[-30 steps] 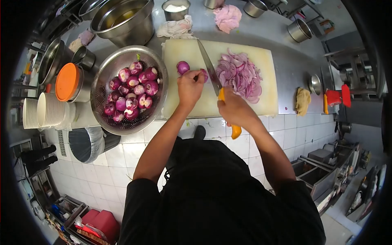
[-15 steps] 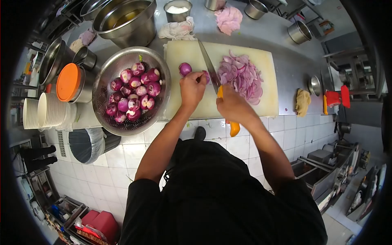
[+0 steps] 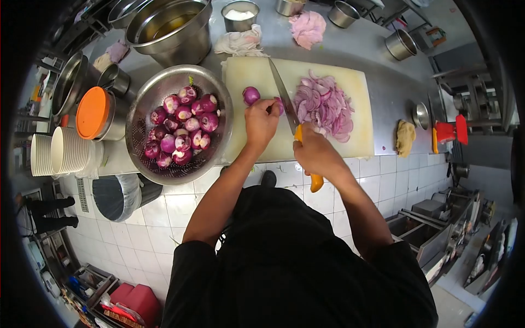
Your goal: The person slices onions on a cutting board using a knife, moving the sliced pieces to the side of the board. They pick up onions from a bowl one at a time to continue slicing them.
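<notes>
My right hand (image 3: pixel 316 150) is wrapped round the orange handle of a long kitchen knife (image 3: pixel 283 87), whose blade slants up and left over the pale cutting board (image 3: pixel 240 71). Just left of the blade, my left hand (image 3: pixel 261 121) has its fingers bent and pressed against a red onion piece (image 3: pixel 280 105), mostly hidden by the fingers and blade. One onion half (image 3: pixel 251 95) sits on the board beyond my left hand. To the right of the knife lies a heap of sliced red onion (image 3: pixel 324 104).
A perforated steel colander (image 3: pixel 135 109) of peeled red onions stands left of the board. Farther left are an orange lid (image 3: pixel 92 112) and stacked white tubs (image 3: pixel 71 150). Behind are a large steel pot (image 3: pixel 175 52) and cloths (image 3: pixel 307 28). A yellow cloth (image 3: pixel 405 138) lies at right.
The view has shifted slightly, moving the board and colander a little down in the picture. Both hands keep nearly the same places, the knife still beside the onion piece.
</notes>
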The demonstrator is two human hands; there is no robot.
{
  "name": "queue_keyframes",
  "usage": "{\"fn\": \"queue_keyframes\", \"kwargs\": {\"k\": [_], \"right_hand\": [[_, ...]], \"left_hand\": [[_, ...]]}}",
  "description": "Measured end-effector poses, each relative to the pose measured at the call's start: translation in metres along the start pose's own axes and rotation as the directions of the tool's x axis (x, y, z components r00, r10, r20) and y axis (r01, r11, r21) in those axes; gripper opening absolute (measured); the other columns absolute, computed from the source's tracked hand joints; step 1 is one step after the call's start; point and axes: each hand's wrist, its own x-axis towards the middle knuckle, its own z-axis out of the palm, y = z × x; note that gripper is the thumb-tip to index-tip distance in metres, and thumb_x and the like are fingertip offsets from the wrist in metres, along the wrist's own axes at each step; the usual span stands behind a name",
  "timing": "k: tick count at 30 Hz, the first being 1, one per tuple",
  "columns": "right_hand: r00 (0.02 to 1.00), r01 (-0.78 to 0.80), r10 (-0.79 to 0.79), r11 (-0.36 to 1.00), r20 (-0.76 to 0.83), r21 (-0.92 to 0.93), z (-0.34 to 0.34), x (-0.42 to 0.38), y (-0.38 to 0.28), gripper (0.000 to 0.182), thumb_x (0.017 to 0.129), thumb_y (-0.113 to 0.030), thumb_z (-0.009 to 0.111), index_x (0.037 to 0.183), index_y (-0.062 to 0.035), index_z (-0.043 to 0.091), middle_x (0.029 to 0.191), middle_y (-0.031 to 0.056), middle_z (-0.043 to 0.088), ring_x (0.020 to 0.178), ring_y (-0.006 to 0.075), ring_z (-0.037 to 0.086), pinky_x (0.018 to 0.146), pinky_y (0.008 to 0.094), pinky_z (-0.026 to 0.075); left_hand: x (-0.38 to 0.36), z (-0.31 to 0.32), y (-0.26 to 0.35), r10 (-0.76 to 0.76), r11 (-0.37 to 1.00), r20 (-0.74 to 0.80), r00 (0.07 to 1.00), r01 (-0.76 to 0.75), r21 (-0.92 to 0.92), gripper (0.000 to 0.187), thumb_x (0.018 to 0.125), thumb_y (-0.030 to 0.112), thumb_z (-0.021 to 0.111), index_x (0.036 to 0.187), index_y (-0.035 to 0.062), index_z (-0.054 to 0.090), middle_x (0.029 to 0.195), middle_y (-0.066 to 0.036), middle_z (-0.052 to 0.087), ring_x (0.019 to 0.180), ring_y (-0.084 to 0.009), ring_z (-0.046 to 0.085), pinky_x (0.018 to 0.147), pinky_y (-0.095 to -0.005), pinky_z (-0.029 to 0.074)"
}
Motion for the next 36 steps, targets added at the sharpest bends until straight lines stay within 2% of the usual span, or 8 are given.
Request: {"fn": "queue_keyframes", "kwargs": {"k": [5, 8, 9, 15, 21, 24, 30, 36], "right_hand": [[0.837, 0.353, -0.421, 0.904, -0.350, -0.242, 0.064, 0.083, 0.056, 0.030, 0.097, -0.011, 0.051, 0.117, 0.0076, 0.042, 0.081, 0.0285, 0.068, 0.054, 0.0355, 0.069, 0.051, 0.0454, 0.057], [0.990, 0.126, -0.120, 0.988, -0.072, 0.089, 0.019, 0.085, 0.014, 0.033, 0.096, -0.012, 0.052, 0.119, 0.0084, 0.041, 0.084, 0.0289, 0.068, 0.054, 0.0354, 0.069, 0.051, 0.0461, 0.056], [0.986, 0.149, -0.140, 0.981, -0.086, 0.120, 0.013, 0.078, 0.012, 0.034, 0.096, -0.012, 0.051, 0.121, 0.0086, 0.041, 0.082, 0.0276, 0.068, 0.053, 0.0345, 0.068, 0.050, 0.0454, 0.056], [0.996, -0.051, 0.048, 0.997, 0.070, 0.052, -0.017, -0.007, -0.016, 0.034, 0.097, -0.013, 0.050, 0.122, 0.0085, 0.041, 0.079, 0.0251, 0.067, 0.052, 0.0331, 0.067, 0.048, 0.0434, 0.055], [0.996, 0.058, -0.056, 0.998, -0.067, 0.027, 0.026, 0.019, 0.015, 0.033, 0.097, -0.013, 0.052, 0.120, 0.0096, 0.042, 0.078, 0.0268, 0.068, 0.054, 0.0351, 0.068, 0.049, 0.0452, 0.055], [0.890, 0.280, -0.324, 0.944, -0.321, -0.178, 0.059, 0.070, 0.042, 0.033, 0.093, -0.010, 0.051, 0.118, 0.0100, 0.045, 0.082, 0.0340, 0.068, 0.064, 0.0470, 0.069, 0.058, 0.0516, 0.056], [0.999, 0.044, -0.046, 0.992, 0.016, 0.119, -0.014, 0.026, -0.015, 0.034, 0.091, -0.008, 0.050, 0.119, 0.0109, 0.045, 0.077, 0.0300, 0.068, 0.055, 0.0383, 0.069, 0.052, 0.0476, 0.055], [0.993, -0.083, 0.076, 0.994, 0.087, 0.070, -0.014, -0.016, -0.017, 0.031, 0.098, -0.011, 0.048, 0.121, 0.0094, 0.042, 0.075, 0.0219, 0.065, 0.049, 0.0303, 0.065, 0.047, 0.0416, 0.054]], "left_hand": [[0.001, -0.003, 0.003, 0.012, 1.000, 0.014, 1.000, -0.013, 0.022, 0.015, 0.086, 0.011, 0.073, 0.094, -0.0022, 0.078, 0.086, -0.020, 0.074, 0.071, -0.0326, 0.071, 0.069, -0.0383, 0.056], [-0.002, -0.002, -0.001, 0.023, 1.000, 0.018, 1.000, -0.024, 0.021, 0.015, 0.087, 0.010, 0.073, 0.094, -0.0024, 0.077, 0.085, -0.020, 0.073, 0.070, -0.0323, 0.071, 0.069, -0.0383, 0.056], [-0.001, 0.000, -0.004, 0.031, 0.999, 0.010, 0.999, -0.031, 0.022, 0.015, 0.086, 0.010, 0.073, 0.094, -0.0024, 0.077, 0.085, -0.020, 0.073, 0.070, -0.0321, 0.071, 0.069, -0.0382, 0.056], [0.000, -0.001, 0.005, -0.013, 1.000, 0.009, 1.000, 0.013, -0.009, 0.015, 0.086, 0.010, 0.072, 0.094, -0.0025, 0.077, 0.084, -0.019, 0.073, 0.069, -0.0306, 0.070, 0.069, -0.0379, 0.055], [0.000, 0.000, 0.000, 0.007, 1.000, 0.003, 1.000, -0.007, 0.009, 0.015, 0.086, 0.010, 0.072, 0.093, -0.0021, 0.077, 0.086, -0.019, 0.074, 0.072, -0.0328, 0.071, 0.070, -0.0386, 0.056], [0.000, -0.001, -0.001, 0.031, 0.999, 0.006, 1.000, -0.031, 0.015, 0.014, 0.086, 0.010, 0.072, 0.093, -0.0020, 0.077, 0.087, -0.020, 0.074, 0.073, -0.0343, 0.071, 0.071, -0.0389, 0.056], [-0.001, 0.000, -0.001, 0.035, 0.999, 0.002, 0.999, -0.035, 0.022, 0.014, 0.087, 0.010, 0.072, 0.093, -0.0021, 0.077, 0.088, -0.020, 0.074, 0.072, -0.0342, 0.071, 0.070, -0.0387, 0.056], [0.000, 0.002, -0.003, -0.015, 1.000, 0.019, 1.000, 0.015, 0.007, 0.015, 0.087, 0.011, 0.072, 0.093, -0.0021, 0.077, 0.088, -0.020, 0.074, 0.072, -0.0333, 0.070, 0.069, -0.0387, 0.056]]}}
